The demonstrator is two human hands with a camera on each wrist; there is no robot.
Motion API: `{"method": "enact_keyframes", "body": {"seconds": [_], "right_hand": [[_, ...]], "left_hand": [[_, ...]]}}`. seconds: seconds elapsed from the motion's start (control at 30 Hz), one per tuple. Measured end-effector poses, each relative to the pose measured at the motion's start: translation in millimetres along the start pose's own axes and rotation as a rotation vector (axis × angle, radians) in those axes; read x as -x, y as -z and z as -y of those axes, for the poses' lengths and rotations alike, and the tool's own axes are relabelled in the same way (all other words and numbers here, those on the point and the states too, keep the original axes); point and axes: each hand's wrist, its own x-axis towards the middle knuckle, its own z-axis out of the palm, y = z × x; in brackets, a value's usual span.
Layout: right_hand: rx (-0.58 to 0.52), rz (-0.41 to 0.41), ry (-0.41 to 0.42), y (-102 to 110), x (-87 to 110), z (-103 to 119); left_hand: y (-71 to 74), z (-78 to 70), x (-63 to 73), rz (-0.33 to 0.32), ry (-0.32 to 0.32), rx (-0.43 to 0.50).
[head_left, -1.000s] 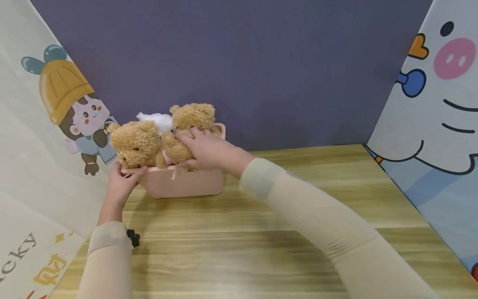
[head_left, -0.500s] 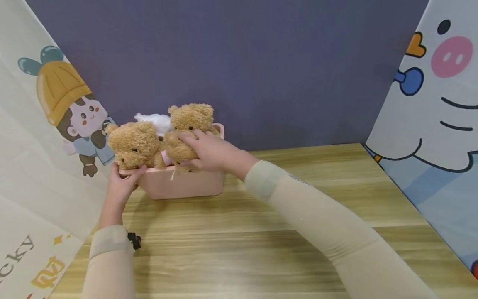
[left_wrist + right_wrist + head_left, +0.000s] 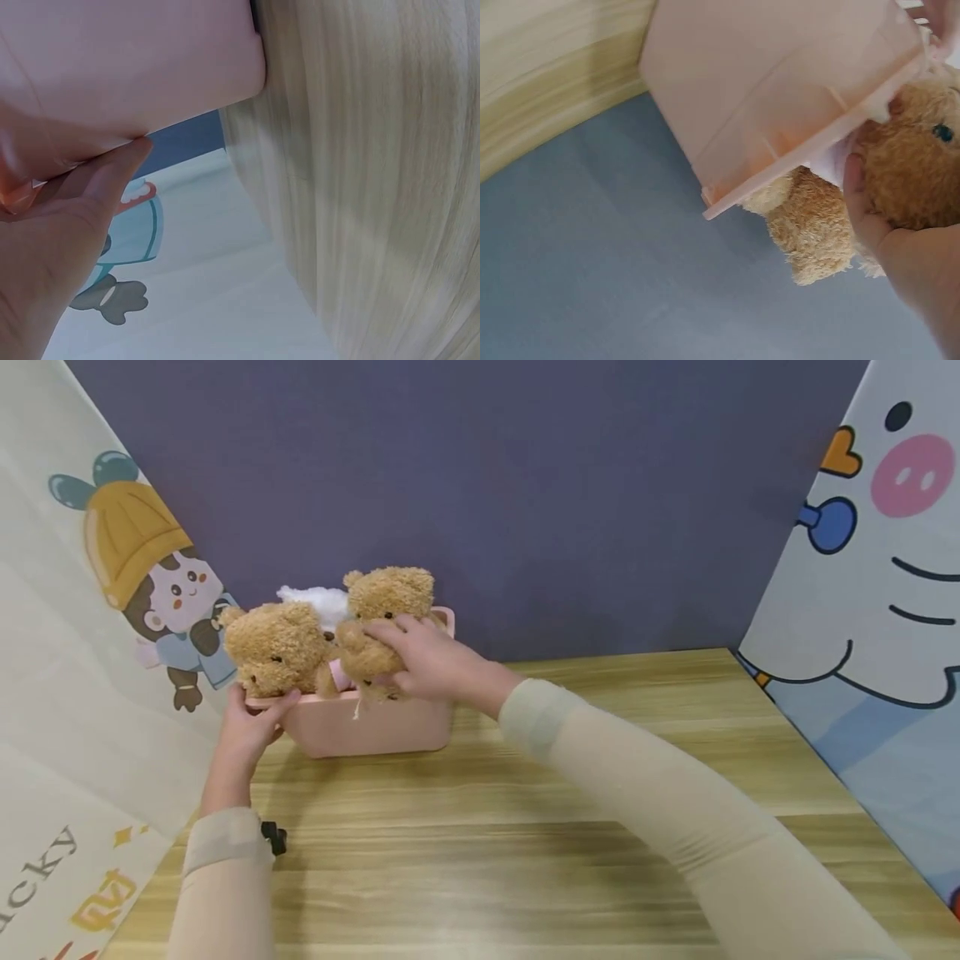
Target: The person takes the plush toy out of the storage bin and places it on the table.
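A pink bin on the table holds several plush toys. My left hand grips its rim at the left front corner; the left wrist view shows those fingers against the bin's wall. My right hand holds a smaller brown plush toy at the front rim, the thumb on its near side and fingers over its top. In the right wrist view this plush toy shows one dark eye. A curly teddy bear sits at the left, another teddy bear behind the right hand.
White fluffy plush shows at the back of the bin. The wood-grain table extends to the front and right. A dark blue panel stands right behind the bin, with printed white panels on both sides.
The right hand has shifted slightly to the right, and the small plush toy under it has turned and shifted right too. The left hand stays on the rim.
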Motion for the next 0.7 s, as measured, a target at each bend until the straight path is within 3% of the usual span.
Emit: {"method": "enact_keyframes", "body": {"seconds": [0.5, 0.7], "right_hand": [[-0.066, -0.028, -0.038, 29.8, 7.9, 4.3], [-0.126, -0.101, -0.057, 48.8, 17.8, 1.8]], "left_hand": [[-3.3, 2.8, -3.6, -0.008, -0.008, 0.004], [-1.2, 3.5, -4.4, -0.009, -0.007, 0.007]]}}
